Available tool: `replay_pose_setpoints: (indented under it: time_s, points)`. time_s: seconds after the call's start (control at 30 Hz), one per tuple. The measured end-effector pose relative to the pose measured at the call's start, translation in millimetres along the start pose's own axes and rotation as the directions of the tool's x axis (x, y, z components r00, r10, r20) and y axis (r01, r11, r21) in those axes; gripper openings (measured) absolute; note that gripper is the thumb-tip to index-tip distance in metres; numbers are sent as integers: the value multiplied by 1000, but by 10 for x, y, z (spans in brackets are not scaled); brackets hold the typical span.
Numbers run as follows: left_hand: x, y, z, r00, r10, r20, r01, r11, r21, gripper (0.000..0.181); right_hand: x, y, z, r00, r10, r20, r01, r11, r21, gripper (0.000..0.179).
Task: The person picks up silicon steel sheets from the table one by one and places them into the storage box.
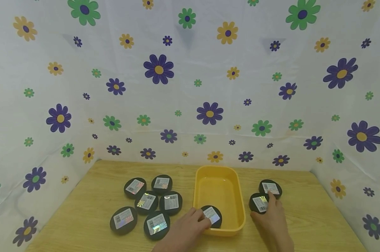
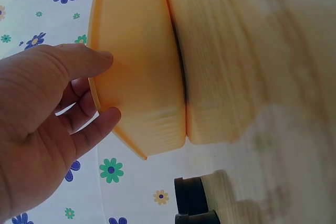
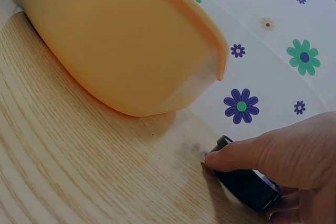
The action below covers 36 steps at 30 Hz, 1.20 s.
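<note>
In the head view, my left hand [image 1: 190,225] is at the near left corner of a yellow plastic tray [image 1: 241,210]. Its thumb lies outside the rim and other fingers reach over it, as the left wrist view shows, their tips hidden. Beside those fingertips, inside the tray, lies a black round disc [image 1: 217,222] with a white label. On the right, my right hand [image 1: 273,218] pinches a similar labelled disc [image 1: 260,203] between thumb and fingers. Its index fingertip overlaps another disc [image 1: 270,188] just behind. From the right wrist view, the pinched disc [image 3: 239,184] looks tilted.
Left of the tray, several more labelled black discs [image 1: 156,225] lie grouped on the wood-grain table [image 1: 82,206]. A white flower-printed sheet [image 1: 177,94] hangs behind and at both sides, reaching down to the table edges.
</note>
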State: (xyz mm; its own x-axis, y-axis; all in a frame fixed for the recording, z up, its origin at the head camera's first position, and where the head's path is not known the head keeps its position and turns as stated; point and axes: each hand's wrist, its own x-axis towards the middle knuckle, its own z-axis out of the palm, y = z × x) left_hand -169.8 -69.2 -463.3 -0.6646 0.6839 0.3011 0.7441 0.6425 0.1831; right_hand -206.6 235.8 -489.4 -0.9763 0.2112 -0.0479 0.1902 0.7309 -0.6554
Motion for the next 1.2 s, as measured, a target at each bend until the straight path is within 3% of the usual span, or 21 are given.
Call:
replay_pose_setpoints:
  time_s: [0.4, 0.8, 1.2]
  points:
    - [3, -1, -6, 1000, -3, 7, 3, 1000, -4, 23, 15, 12, 8, 1000, 25, -9, -25, 1000, -1, 102]
    - [-3, -5, 15, 999, 25, -32, -24, 999, 35, 23, 36, -1, -20, 997, 74, 19, -75, 996, 52, 106]
    - [-7, 12, -16, 1000, 7, -16, -7, 1000, 15, 22, 12, -23, -53, 1000, 7, -4, -7, 999, 52, 105]
